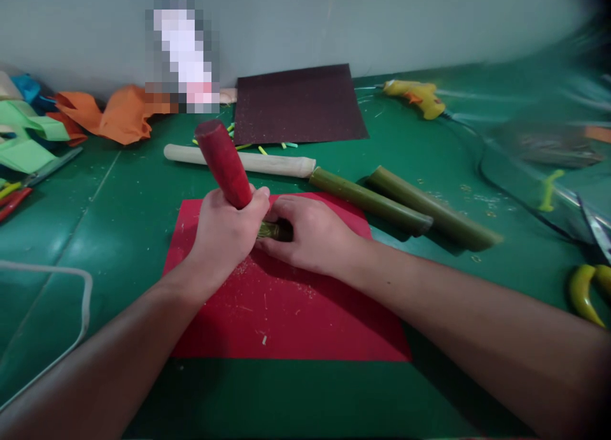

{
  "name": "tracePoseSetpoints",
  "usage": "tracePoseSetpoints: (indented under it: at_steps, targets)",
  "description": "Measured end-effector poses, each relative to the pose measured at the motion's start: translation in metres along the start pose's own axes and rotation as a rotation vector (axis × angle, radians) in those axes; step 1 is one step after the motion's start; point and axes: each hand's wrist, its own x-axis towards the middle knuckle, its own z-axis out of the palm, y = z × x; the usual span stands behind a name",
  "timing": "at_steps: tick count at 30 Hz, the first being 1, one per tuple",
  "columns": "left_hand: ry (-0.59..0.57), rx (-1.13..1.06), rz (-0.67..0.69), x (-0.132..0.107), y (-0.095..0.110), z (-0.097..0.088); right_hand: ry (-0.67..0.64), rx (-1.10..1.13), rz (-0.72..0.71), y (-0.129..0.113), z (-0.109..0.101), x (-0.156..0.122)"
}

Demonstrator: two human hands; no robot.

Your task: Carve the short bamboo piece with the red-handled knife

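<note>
My left hand is closed round a thick red stick, which leans up and to the left out of the fist. Its lower end is hidden by the fingers. Close beside it, my right hand curls over a short greenish piece that looks like bamboo, with pale streaks on it. Only a small part of that piece shows between the two hands. Both hands are over a red sheet strewn with small pale shavings.
Beyond the sheet lie a pale stick and two green bamboo tubes. A dark brown sheet and a yellow glue gun are at the back. Orange paper sits left; yellow-handled scissors right.
</note>
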Motion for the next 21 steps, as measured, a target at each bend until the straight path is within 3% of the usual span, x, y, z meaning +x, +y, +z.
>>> tracePoseSetpoints:
  at_steps: [2,7,21]
  targets:
    - [-0.013,0.022,-0.015,0.0015,-0.0002,-0.0019,0.003,0.011,-0.018,0.001,0.0007,-0.0001]
    - [-0.185,0.021,-0.067,0.0018,-0.0011,-0.0092,0.001,0.064,-0.036,0.0027,0.0001,-0.0005]
    - [-0.004,-0.076,-0.013,0.0007,-0.0054,-0.0039,0.009,-0.048,-0.034,-0.0003,0.0009,-0.0016]
